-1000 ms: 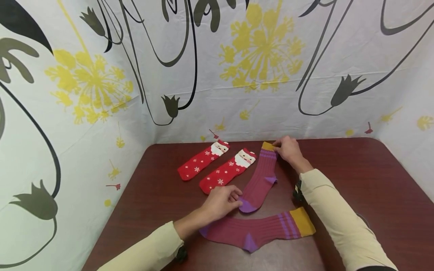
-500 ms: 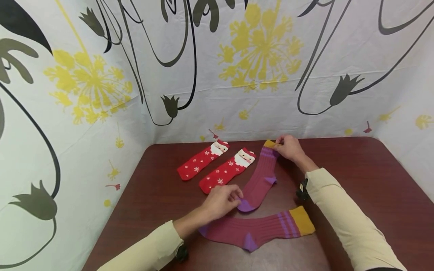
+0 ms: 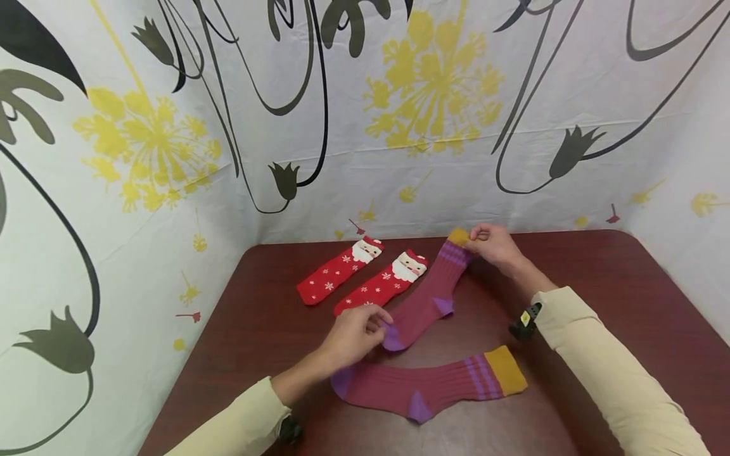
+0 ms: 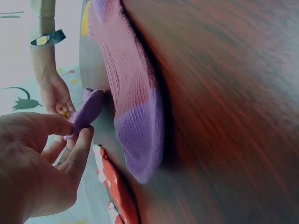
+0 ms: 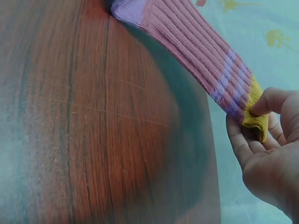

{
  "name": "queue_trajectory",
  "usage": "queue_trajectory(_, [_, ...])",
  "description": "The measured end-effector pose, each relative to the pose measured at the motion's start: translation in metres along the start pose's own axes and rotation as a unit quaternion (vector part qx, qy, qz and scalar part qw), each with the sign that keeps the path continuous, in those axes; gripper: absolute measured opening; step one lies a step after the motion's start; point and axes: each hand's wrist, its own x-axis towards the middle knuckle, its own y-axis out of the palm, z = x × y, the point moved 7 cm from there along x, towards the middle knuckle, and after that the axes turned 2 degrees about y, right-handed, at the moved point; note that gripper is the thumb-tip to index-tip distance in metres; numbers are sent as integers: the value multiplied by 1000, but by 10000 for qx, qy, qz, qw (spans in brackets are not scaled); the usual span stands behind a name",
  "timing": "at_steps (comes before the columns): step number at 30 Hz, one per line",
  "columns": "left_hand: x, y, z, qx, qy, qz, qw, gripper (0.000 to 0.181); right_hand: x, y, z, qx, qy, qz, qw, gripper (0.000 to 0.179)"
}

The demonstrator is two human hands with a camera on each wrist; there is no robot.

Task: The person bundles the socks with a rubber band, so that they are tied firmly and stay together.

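A maroon ribbed sock (image 3: 424, 294) with purple toe, heel and stripes stretches between my two hands. Its purple toe is pinched by the thumb and fingers of my left hand (image 3: 355, 335), as the left wrist view shows with the toe (image 4: 88, 109) lifted off the table. At the far end, my right hand (image 3: 497, 246) pinches the mustard cuff (image 5: 254, 109) between thumb and fingers. A matching sock (image 3: 433, 389) lies flat nearer to me, toe to the left and cuff to the right. My left hand is just above its toe.
Two red Santa socks, a left one (image 3: 341, 271) and a right one (image 3: 384, 278), lie side by side behind my left hand, which covers part of the right one. The dark wooden table (image 3: 616, 304) ends against a patterned cloth wall (image 3: 456, 190).
The held sock has shifted left at its toe and slightly right and up at its cuff, with both hands moving along. The cuff end has risen. The other socks lie still.
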Motion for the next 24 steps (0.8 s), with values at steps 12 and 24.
queue_trajectory(12, [-14, -22, 6, -107, 270, -416, 9987, 23, -27, -9, 12, 127, 7, 153, 9998, 19])
queue_trajectory(24, [-28, -44, 6, -249, 713, -885, 9932, 26, -70, -19, 22, 52, -206, 490, 9986, 30])
